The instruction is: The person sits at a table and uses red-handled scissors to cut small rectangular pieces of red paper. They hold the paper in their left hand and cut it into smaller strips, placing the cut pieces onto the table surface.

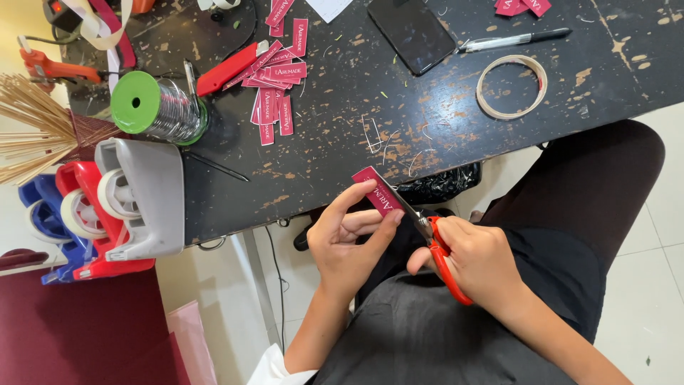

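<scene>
Head view, looking down at a scuffed black table [442,128] and the person's lap. The left hand [349,239] pinches a small crimson label [377,191] between thumb and forefinger just off the table's near edge, the other fingers loosely curled below it. The right hand [481,260] is closed around the handles of one pair of red-handled scissors [434,242], whose blades meet the label's lower right edge; how far the blades stand apart cannot be told. On the table lie a loose heap of like labels [278,78], too overlapped to count, and two more labels [524,6] at the far edge; one red box cutter [228,69]; one spool of wire with a green cap [153,107]; one dark phone [412,32]; one pen [513,40]; and one tape ring [511,87]. Three tape dispensers [135,199], grey, red and blue, stand side by side at the left.
</scene>
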